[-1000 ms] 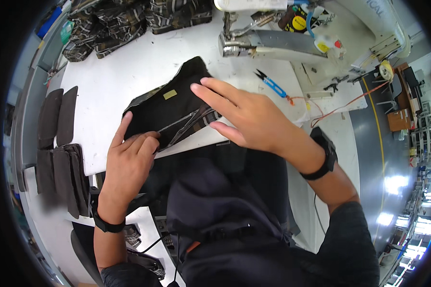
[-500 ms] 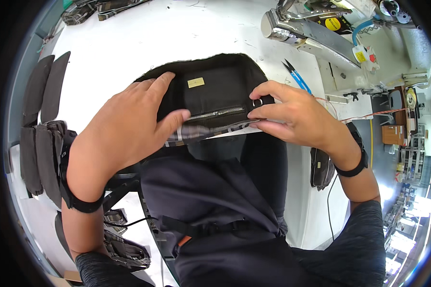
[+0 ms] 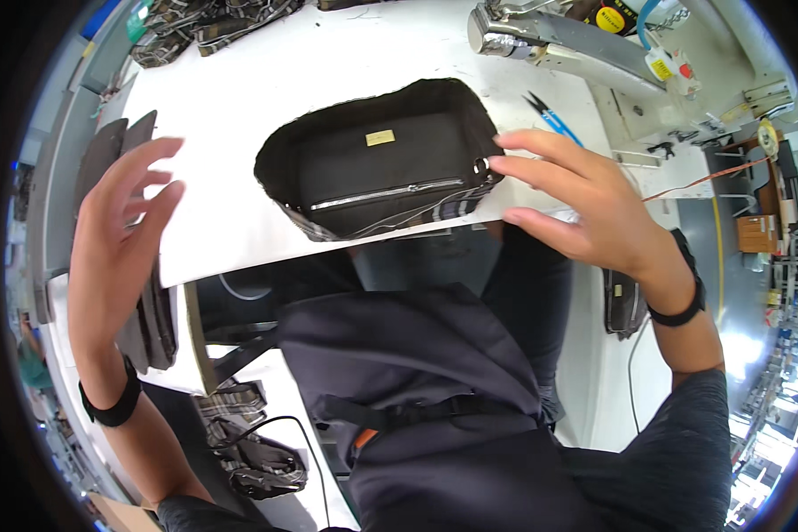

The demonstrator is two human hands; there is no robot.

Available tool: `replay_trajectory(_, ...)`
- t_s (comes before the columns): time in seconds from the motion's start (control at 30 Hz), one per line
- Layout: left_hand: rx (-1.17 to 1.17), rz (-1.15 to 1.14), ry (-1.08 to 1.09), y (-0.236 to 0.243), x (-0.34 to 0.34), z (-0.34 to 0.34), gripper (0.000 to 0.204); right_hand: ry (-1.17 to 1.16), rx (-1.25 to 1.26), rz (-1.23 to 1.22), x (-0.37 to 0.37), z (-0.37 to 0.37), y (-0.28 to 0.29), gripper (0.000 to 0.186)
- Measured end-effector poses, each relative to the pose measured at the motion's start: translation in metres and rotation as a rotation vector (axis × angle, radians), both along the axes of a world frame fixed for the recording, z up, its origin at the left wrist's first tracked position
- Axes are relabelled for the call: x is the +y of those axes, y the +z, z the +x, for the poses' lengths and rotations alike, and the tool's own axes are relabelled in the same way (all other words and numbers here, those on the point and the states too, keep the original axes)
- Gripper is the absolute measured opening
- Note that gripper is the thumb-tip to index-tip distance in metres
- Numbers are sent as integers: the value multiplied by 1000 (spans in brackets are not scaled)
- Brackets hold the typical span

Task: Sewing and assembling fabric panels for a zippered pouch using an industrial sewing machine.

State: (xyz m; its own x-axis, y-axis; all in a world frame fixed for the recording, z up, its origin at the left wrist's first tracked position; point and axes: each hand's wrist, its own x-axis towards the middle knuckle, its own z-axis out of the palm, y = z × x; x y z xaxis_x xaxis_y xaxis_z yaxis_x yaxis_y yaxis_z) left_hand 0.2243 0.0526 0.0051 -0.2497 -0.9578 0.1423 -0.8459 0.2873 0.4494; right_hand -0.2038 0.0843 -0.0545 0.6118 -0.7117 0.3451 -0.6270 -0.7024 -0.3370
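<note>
On the white table lies a dark bag piece [image 3: 372,168] with its lining facing up, showing a zipper [image 3: 386,192], a small cream label and a metal ring [image 3: 481,166] at its right end. A plaid strip shows along its near edge. My right hand [image 3: 585,195] is beside that right end, fingers apart; its fingertips are at or just off the edge by the ring. To the left, my left hand [image 3: 124,213] is raised away from the bag piece, empty, its fingers spread, near a stack of dark flat panels [image 3: 151,324].
Blue-handled thread snips [image 3: 554,122] lie right of the bag piece, near a sewing machine [image 3: 559,49]. Plaid pieces [image 3: 213,31] are heaped at the far left. Below the table are more plaid bag pieces [image 3: 257,461]. Another dark piece [image 3: 623,303] hangs at the right.
My left hand has let go of the bag piece and swung out to the left. My right hand has loosened and shifted slightly right. The bag piece now rests uncovered on the table.
</note>
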Motion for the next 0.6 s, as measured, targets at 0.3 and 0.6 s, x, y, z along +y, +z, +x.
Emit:
replay_trajectory(0.3,-675,99,373,-17,-4,234,54,-162,-123,278,86,-40,-50,36)
replay_trajectory(0.6,-542,178,449,-55,-50,204,67,-314,-220,409,118,-41,-64,26)
